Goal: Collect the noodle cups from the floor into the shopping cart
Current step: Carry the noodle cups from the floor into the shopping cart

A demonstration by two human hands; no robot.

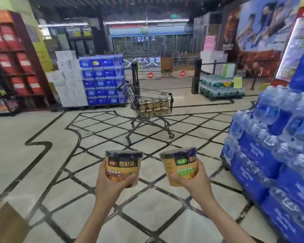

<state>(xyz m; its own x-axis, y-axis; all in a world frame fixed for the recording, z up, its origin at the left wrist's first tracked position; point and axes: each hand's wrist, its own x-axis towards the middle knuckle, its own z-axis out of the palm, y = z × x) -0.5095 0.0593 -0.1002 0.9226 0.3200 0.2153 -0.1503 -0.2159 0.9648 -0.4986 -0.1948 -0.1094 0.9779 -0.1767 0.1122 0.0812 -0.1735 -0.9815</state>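
My left hand [111, 181] grips a yellow noodle cup [124, 164] with a dark lid, held upright in front of me. My right hand [195, 179] grips a second yellow noodle cup [178, 165] with a green label, tilted slightly left. Both cups are held above the tiled floor. Further ahead stands the metal shopping cart [147, 95], its basket holding several stacked noodle cups [154, 106]. The cart is a few steps away from my hands.
Stacked blue packs of bottled water [274, 155] rise close on my right. More blue water packs and white boxes [89, 81] stand at the back left, beside red shelves [12, 62]. A brown box corner [5, 225] sits at lower left. Entrance barriers [165, 73] lie behind the cart.
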